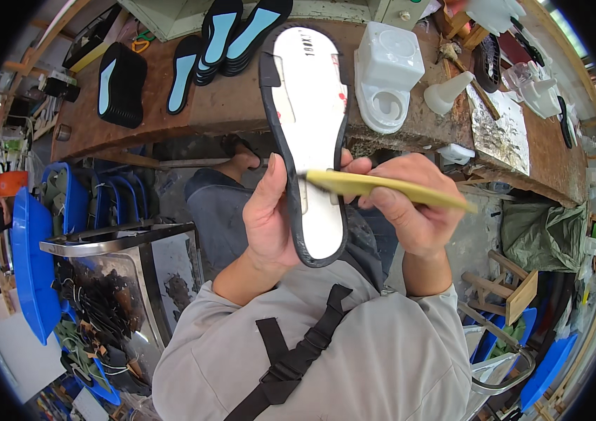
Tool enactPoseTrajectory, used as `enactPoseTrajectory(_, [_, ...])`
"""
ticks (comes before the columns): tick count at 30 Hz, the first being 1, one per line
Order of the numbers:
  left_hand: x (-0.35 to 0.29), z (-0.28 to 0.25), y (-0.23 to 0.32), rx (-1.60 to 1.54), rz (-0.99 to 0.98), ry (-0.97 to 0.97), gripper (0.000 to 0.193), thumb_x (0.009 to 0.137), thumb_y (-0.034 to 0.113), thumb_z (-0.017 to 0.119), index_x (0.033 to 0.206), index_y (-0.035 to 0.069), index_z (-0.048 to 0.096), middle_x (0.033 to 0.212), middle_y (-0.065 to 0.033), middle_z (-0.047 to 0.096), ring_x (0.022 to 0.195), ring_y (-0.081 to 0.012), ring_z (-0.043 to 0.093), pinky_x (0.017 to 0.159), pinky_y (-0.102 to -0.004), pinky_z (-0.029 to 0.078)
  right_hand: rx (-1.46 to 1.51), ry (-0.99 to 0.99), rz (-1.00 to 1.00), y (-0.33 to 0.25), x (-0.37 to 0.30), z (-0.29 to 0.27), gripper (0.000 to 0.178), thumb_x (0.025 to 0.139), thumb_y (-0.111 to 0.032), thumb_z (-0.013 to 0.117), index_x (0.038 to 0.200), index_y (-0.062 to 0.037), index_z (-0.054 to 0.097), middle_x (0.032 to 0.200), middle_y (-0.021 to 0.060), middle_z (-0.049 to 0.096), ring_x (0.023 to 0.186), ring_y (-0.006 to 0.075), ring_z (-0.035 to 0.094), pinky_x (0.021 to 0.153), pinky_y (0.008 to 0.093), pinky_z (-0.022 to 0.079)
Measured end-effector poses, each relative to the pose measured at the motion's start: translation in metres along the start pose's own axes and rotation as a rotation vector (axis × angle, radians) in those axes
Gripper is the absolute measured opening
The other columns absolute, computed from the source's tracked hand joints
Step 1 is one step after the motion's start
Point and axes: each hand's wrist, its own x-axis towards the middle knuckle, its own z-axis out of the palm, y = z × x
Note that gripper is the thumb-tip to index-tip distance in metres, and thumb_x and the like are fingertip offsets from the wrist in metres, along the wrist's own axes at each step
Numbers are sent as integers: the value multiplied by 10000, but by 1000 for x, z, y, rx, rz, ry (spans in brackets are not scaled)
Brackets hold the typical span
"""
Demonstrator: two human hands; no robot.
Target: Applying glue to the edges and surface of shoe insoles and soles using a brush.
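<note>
In front of my chest, my left hand (268, 219) grips a shoe bottom (310, 98) upright, toe end away from me. It has a white face, a black rim, dark printed marks at the toe and small red spots. The thumb lies along its left edge; the other fingers are mostly hidden behind it. My right hand (413, 203) is closed around a flat yellow-handled brush (382, 187), held nearly level. Its dark tip reaches over the lower middle of the white face; whether it touches there I cannot tell.
On the brown workbench (150, 130) lie stacks of black insoles (126, 91) with light-blue patches, a white plastic container (390, 67) and a white cone nozzle (448, 92). A metal-rimmed cart (112, 242) and blue bins (33, 263) stand left; a wooden stool (512, 286) stands right.
</note>
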Motion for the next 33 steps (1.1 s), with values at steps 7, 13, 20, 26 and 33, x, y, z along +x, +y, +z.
enactPoseTrajectory(7, [6, -4, 2, 187, 38, 138, 680, 938, 468, 430, 1385, -32, 315, 1296, -239, 473, 1257, -394, 410, 1093, -520, 273, -80, -232, -412, -1, -22, -21, 200, 714, -57, 726, 884, 37, 676, 749, 147, 646, 579, 212, 622, 494, 268, 488])
enactPoseTrajectory(13, [3, -26, 16, 307, 38, -44, 690, 933, 440, 450, 1404, -31, 272, 1303, -260, 454, 1184, -393, 491, 1053, -519, 336, 384, 468, 45, 19, -33, -55, 248, 883, -153, 595, 965, 82, 588, 708, 180, 616, 480, 168, 539, 425, 270, 431])
enactPoseTrajectory(20, [22, -32, 24, 421, 11, 36, 734, 957, 554, 233, 1439, 0, 215, 1370, -293, 365, 1069, -345, 565, 939, -460, 447, 557, 523, 209, 51, -32, -52, 191, 916, -115, 556, 983, 59, 599, 715, 140, 629, 503, 160, 540, 470, 268, 441])
enactPoseTrajectory(26, [23, -35, 24, 342, 46, 67, 712, 967, 517, 257, 1433, -20, 214, 1362, -297, 370, 1147, -368, 519, 1025, -478, 378, 591, 492, 295, 67, -28, -55, 180, 915, -117, 568, 954, 53, 612, 711, 133, 637, 531, 166, 567, 515, 281, 467])
enactPoseTrajectory(33, [31, -37, 25, 515, 46, -23, 756, 868, 352, 610, 1392, -64, 261, 1361, -240, 405, 1243, -334, 452, 1057, -433, 352, 537, 636, 336, 76, -26, -63, 157, 902, -89, 587, 970, 47, 624, 764, 123, 665, 599, 168, 622, 570, 291, 509])
